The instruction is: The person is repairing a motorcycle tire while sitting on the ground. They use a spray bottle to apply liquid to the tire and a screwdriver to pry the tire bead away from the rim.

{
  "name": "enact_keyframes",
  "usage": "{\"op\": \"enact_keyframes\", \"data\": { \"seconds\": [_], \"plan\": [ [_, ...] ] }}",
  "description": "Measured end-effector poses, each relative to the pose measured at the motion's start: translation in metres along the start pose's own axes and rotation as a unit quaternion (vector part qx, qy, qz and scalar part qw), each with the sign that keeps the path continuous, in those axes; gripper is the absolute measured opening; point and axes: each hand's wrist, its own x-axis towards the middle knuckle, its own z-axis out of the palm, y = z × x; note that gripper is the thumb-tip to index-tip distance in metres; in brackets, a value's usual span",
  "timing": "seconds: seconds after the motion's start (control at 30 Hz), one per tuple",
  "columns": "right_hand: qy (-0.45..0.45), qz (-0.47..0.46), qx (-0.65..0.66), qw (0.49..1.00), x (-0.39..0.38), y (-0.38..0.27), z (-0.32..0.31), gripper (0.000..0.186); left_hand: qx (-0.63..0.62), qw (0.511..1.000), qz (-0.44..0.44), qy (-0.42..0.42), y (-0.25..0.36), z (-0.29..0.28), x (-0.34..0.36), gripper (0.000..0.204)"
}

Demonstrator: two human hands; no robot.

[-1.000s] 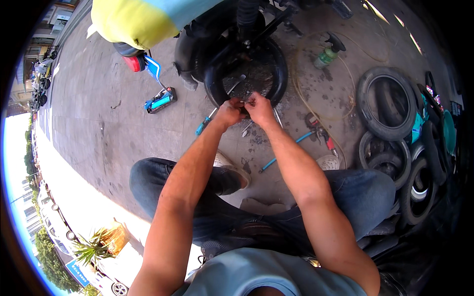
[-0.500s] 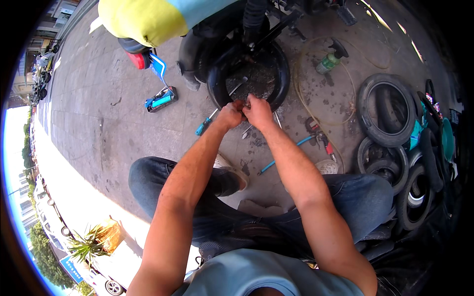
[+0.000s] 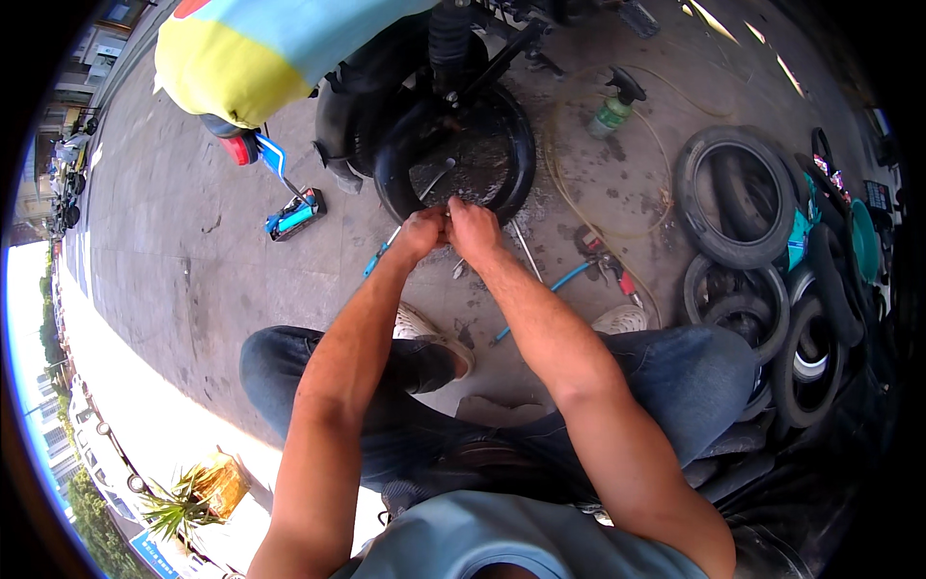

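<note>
Both my hands meet at the near edge of a black tire (image 3: pixel 522 172) on the wheel of a two-wheeler. My left hand (image 3: pixel 422 234) is closed at the tire's near side. Right beside it my right hand (image 3: pixel 472 228) is closed too, fingertips close to the left ones. Just what the fingers pinch is hidden by the hands; the tire's edge runs under them. A metal lever (image 3: pixel 437 180) lies across the wheel opening. By my left wrist is a tool with a blue handle (image 3: pixel 376 261). A thin metal rod (image 3: pixel 528 253) lies right of my right hand.
A blue toolbox (image 3: pixel 294 216) stands left on the pavement. A green spray bottle (image 3: pixel 612 114) is at the far right, near a looped yellowish hose (image 3: pixel 553 174). An air gun with a red part (image 3: pixel 627 284) lies by my right shoe. Used tires (image 3: pixel 687 198) are piled right.
The whole view has shifted, so the wheel and tools appear farther left and slightly higher. My hands stay together at the tire's near edge, still closed.
</note>
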Motion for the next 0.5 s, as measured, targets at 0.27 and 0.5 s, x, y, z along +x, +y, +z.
{"op": "enact_keyframes", "data": {
  "seconds": [0.27,0.5],
  "plan": [
    [0.057,0.000,0.098,0.994,-0.001,0.003,0.005,0.023,0.012,1.000,0.010,-0.015,0.019,-0.001,-0.021,0.047],
    [0.061,0.001,0.115,0.991,-0.003,0.003,0.010,0.023,-0.011,0.999,0.046,-0.019,0.008,-0.004,-0.014,0.048]
  ]
}}
